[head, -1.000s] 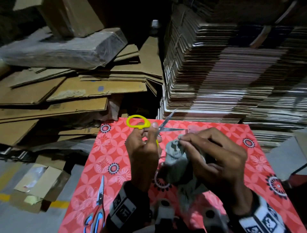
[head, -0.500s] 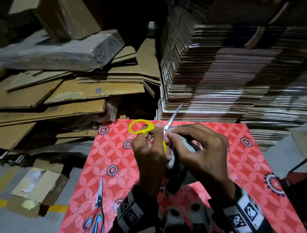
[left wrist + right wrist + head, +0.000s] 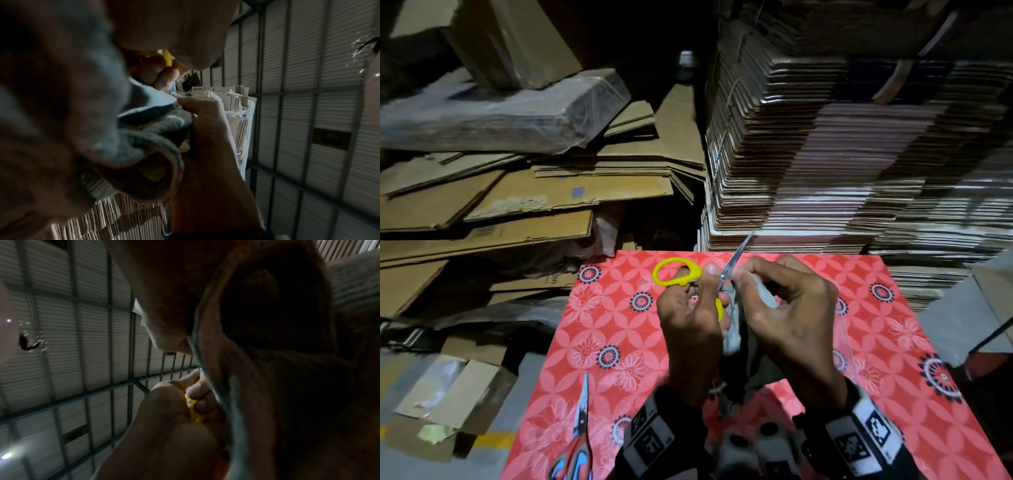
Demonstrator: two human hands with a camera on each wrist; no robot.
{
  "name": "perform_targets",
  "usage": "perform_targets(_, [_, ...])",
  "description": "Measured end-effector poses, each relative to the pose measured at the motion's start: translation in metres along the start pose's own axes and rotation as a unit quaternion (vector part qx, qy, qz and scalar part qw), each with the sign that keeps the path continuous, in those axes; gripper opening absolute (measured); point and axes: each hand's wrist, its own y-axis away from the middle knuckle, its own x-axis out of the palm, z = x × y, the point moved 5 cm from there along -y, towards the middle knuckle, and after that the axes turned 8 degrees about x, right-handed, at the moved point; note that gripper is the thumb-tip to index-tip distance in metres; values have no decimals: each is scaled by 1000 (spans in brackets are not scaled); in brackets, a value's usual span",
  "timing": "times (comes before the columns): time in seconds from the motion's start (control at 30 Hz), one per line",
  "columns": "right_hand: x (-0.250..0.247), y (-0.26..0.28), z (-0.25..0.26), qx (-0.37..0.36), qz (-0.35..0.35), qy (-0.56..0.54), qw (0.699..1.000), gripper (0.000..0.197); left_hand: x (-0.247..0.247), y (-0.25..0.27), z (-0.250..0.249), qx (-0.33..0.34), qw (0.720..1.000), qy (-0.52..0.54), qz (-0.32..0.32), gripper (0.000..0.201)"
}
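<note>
Scissors (image 3: 693,269) tight in left hand (image 3: 690,325), grey cloth (image 3: 732,329) tight in right hand (image 3: 794,318) (hands closer than before).

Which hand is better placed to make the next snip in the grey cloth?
Left. The left hand already has its grip on the yellow scissors, with the blades at the grey cloth. The right hand is busy pinching the cloth's edge.

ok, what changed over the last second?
The yellow scissors in the left hand were open, now their blades are shut. The right hand brought the grey cloth up against them. Both grips unchanged; spare scissors on the mat unmoved.
</note>
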Motion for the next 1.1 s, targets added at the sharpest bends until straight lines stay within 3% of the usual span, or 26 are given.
perform_targets(0.13, [4, -1, 0, -8, 15, 6, 1000, 17, -3, -2, -2, 42, 999, -31, 3, 41])
perform_targets(0.3, [-1, -8, -19, 33, 13, -3, 999, 15, -5, -1, 9, 7, 1000, -30, 4, 35])
perform_targets(0.43, [-9, -13, -26, 44, -7, 0, 999, 18, -12, -3, 17, -7, 999, -34, -4, 49])
perform_targets(0.63, [7, -3, -7, -16, 45, 24, 999, 19, -6, -5, 11, 6, 1000, -8, 13, 43])
perform_targets(0.8, [2, -11, -23, 22, 43, 3, 999, 21, -10, -4, 21, -22, 1000, -1, 18, 42])
perform_targets(0.93, [-5, -15, -41, 60, 39, 19, 997, 21, -16, -5, 26, -15, 999, -36, 26, 53])
perform_targets(1.1, [-26, -30, -43, 81, 91, 15, 992, 17, -22, -9, 20, 2, 999, -47, 24, 44])
